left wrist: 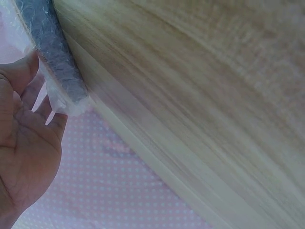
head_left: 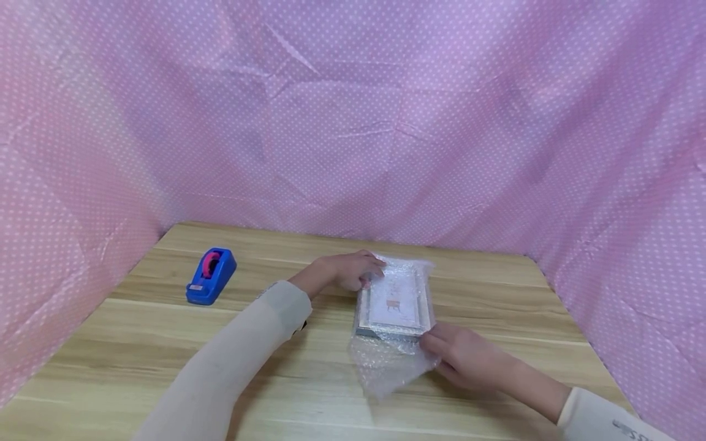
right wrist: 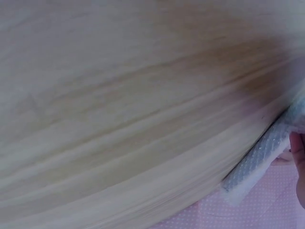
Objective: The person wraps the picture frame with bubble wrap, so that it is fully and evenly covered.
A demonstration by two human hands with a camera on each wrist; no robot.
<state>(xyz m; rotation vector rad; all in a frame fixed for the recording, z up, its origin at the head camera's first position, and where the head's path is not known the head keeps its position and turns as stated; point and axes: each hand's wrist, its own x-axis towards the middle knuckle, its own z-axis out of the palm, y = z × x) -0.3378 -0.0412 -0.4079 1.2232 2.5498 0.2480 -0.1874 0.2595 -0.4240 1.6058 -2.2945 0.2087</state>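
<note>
A picture frame (head_left: pixel 393 300) with a pale front and a small brown design lies on the table inside clear bubble wrap (head_left: pixel 386 367). A loose flap of the wrap sticks out past the frame's near edge. My left hand (head_left: pixel 353 269) pinches the wrap at the far left corner; in the left wrist view its thumb and fingers (left wrist: pixel 31 67) are at the wrapped edge. At the near right corner my right hand (head_left: pixel 469 358) pinches the bubble wrap between thumb and fingers. The right wrist view shows only part of that hand (right wrist: pixel 299 157) beside the wrapped side.
On the left of the wooden table (head_left: pixel 309 392) stands a blue tape dispenser (head_left: pixel 212 278) with a pink roll of tape (head_left: pixel 209 264). Pink dotted cloth (head_left: pixel 353 122) hangs behind the table and along both sides.
</note>
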